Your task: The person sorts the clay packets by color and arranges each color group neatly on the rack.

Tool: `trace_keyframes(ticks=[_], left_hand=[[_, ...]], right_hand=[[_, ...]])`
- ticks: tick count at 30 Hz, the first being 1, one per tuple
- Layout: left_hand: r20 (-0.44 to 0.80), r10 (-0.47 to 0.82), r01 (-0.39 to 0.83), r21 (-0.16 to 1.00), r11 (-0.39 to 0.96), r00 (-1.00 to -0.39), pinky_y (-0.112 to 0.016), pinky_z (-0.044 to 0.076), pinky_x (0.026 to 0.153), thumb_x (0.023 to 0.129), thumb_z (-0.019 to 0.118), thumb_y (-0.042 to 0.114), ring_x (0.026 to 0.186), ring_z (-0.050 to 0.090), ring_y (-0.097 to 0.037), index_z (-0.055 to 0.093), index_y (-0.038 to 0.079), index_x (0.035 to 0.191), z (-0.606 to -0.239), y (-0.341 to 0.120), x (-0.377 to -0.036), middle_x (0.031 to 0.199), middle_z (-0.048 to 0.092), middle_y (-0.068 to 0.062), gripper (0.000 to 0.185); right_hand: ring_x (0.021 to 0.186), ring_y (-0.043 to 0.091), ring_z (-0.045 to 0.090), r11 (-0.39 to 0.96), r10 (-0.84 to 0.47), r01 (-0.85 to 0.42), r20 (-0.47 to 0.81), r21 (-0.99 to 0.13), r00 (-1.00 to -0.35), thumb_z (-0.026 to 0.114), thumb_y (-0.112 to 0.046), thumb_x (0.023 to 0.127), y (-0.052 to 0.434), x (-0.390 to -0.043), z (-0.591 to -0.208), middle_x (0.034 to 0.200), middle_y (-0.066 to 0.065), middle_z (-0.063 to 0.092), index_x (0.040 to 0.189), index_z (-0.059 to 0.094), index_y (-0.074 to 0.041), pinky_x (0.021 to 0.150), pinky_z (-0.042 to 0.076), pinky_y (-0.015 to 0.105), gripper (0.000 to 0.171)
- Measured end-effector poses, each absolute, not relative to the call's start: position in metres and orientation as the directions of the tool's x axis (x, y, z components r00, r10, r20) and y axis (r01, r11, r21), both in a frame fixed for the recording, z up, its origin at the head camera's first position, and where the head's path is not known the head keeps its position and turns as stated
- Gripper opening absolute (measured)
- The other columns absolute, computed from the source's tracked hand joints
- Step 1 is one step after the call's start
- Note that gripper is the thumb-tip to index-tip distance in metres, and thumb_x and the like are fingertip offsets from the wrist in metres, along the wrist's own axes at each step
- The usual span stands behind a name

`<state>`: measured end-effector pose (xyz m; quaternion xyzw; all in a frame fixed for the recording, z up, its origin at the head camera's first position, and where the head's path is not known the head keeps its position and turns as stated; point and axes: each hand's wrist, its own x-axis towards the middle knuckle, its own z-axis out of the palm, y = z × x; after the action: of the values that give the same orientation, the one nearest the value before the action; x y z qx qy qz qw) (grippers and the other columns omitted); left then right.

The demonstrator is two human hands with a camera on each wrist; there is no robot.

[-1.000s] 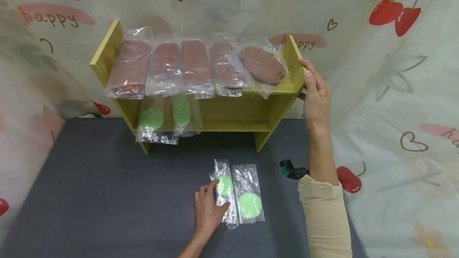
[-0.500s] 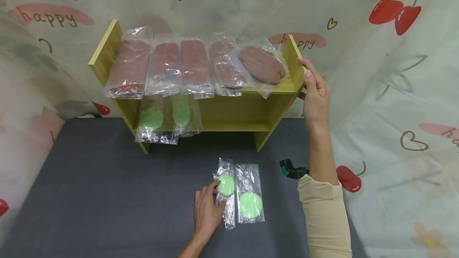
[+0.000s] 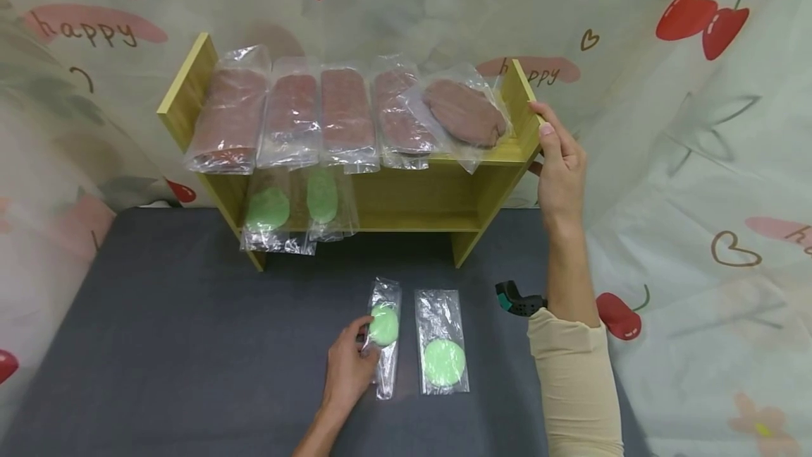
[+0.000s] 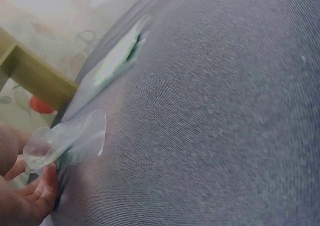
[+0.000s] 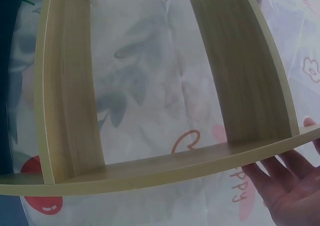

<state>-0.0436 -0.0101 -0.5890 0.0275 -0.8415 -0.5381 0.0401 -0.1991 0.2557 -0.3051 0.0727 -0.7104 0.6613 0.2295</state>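
My left hand (image 3: 350,364) pinches the left edge of a clear plastic bag (image 3: 388,364) with a flat green disc (image 3: 383,324) inside. In the left wrist view the bag (image 4: 82,138) bends up between thumb and fingers, raised at that end off the dark cloth. A second bag with a green disc (image 3: 444,362) lies flat to its right. My right hand (image 3: 561,175) grips the right side panel (image 3: 521,115) of a two-level wooden shelf (image 3: 419,199); in the right wrist view its fingers (image 5: 280,173) lie against the panel's edge.
Several bagged reddish-brown slabs (image 3: 345,115) line the upper shelf board. Two bagged green pieces (image 3: 268,210) overhang the lower board's left part. A black-and-teal device (image 3: 517,300) sits by the right wrist. Printed curtain cloth (image 3: 393,13) hangs behind the dark-covered table (image 3: 190,344).
My left hand has drawn the narrow-looking bag leftward, widening the gap to the other bag. The right hand keeps its grip on the shelf panel.
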Motion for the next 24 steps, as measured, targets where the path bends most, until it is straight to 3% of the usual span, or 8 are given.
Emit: trace_keyframes(ticks=[15, 24], left_hand=[[-0.061, -0.062, -0.075, 0.960, 0.268, -0.996, -0.028, 0.054, 0.071, 0.078, 0.069, -0.009, 0.093, 0.067, -0.022, 0.068, 0.017, 0.123, -0.591, -0.018, -0.047, 0.109, 0.071, -0.010, 0.051], [-0.127, 0.014, -0.127, 0.992, -0.017, -0.992, -0.025, 0.049, 0.054, 0.085, 0.067, -0.010, 0.067, 0.067, -0.020, 0.064, 0.013, 0.127, -0.585, -0.022, -0.045, 0.118, 0.065, -0.019, 0.048]], right_hand=[[0.109, 0.025, 0.060, 0.109, 0.204, -0.402, 0.416, -0.909, -0.886, 0.049, -0.028, 0.105, 0.256, -0.200, -0.305, 0.143, 0.000, 0.053, 0.133, 0.065, -0.019, 0.078, 0.054, 0.029, 0.033], [0.110, 0.025, 0.060, 0.114, 0.205, -0.403, 0.418, -0.908, -0.885, 0.050, -0.029, 0.105, 0.256, -0.199, -0.305, 0.143, 0.000, 0.054, 0.133, 0.065, -0.019, 0.078, 0.054, 0.029, 0.034]])
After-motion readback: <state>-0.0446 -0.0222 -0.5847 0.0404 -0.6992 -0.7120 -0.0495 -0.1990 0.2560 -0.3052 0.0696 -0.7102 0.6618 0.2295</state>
